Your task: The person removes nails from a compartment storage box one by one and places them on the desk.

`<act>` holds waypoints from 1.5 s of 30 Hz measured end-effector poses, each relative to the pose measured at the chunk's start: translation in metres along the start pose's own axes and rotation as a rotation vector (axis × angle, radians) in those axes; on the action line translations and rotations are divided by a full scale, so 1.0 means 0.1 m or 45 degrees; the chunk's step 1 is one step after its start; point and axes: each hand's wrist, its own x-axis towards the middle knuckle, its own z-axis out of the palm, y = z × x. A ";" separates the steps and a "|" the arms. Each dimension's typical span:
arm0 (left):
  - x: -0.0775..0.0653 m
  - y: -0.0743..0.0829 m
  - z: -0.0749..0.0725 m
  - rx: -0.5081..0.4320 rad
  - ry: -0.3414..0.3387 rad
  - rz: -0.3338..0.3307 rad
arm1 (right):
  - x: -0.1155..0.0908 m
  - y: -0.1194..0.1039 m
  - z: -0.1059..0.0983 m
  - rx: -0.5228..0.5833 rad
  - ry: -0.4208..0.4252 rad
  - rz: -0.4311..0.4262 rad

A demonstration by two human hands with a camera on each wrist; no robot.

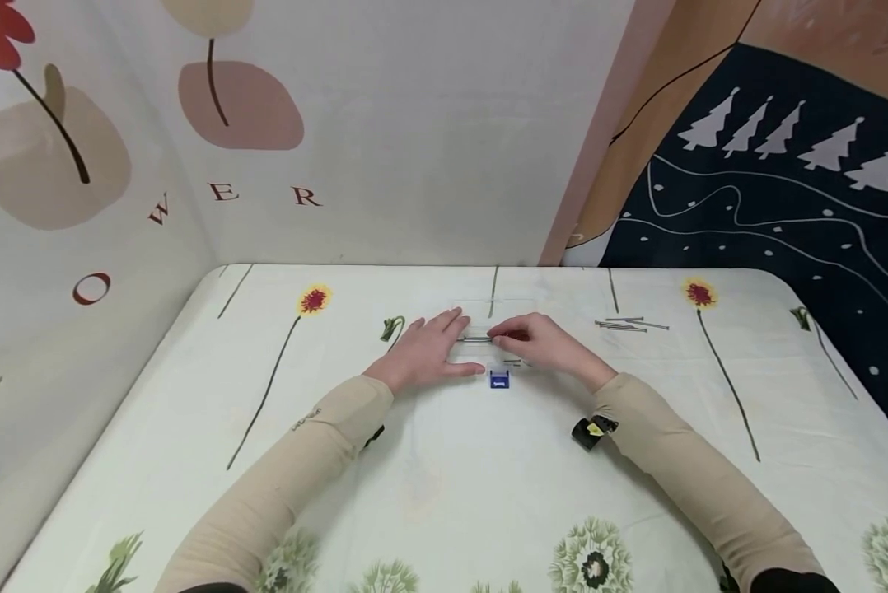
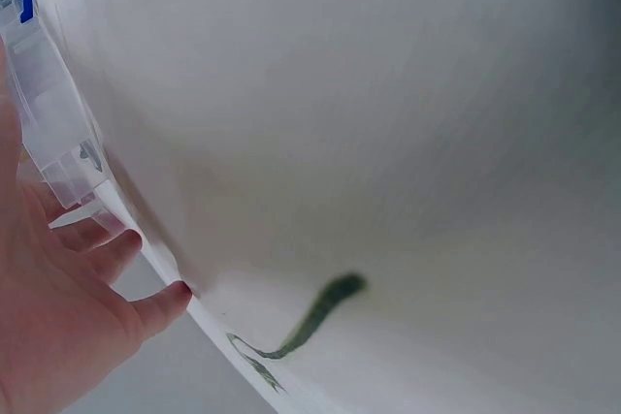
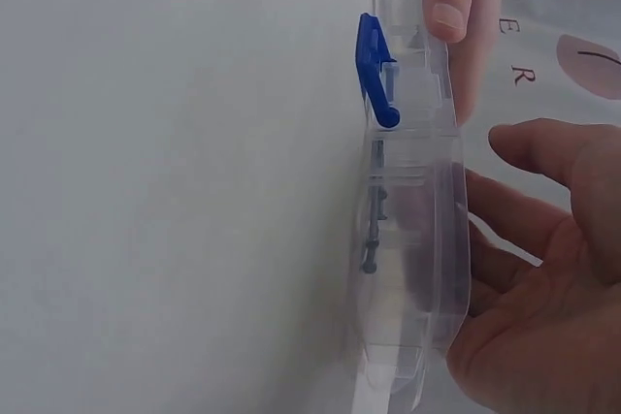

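Observation:
A clear plastic box (image 3: 441,269) with blue latches lies on the table; the front latch (image 1: 499,379) shows in the head view. My left hand (image 1: 436,346) rests over the box's left part, fingers spread, thumb straight along its near side. At the box's middle, the fingertips of my right hand (image 1: 544,342) pinch the right end of a slim metal nail (image 1: 476,338). From the right wrist, the right fingers go behind the clear wall, so their tips are hidden. Small dark metal pieces (image 3: 375,210) lie inside the box near its front wall.
Several long nails (image 1: 625,324) lie in a loose pile to the right of the box. A white flower-print cloth (image 1: 444,494) covers the table. A pale printed curtain (image 1: 414,165) hangs behind it, and a dark tree-print cloth (image 1: 748,189) hangs at the right.

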 end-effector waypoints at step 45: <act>-0.01 0.02 0.01 0.013 0.018 0.045 | -0.02 -0.21 0.05 -0.361 -0.223 0.033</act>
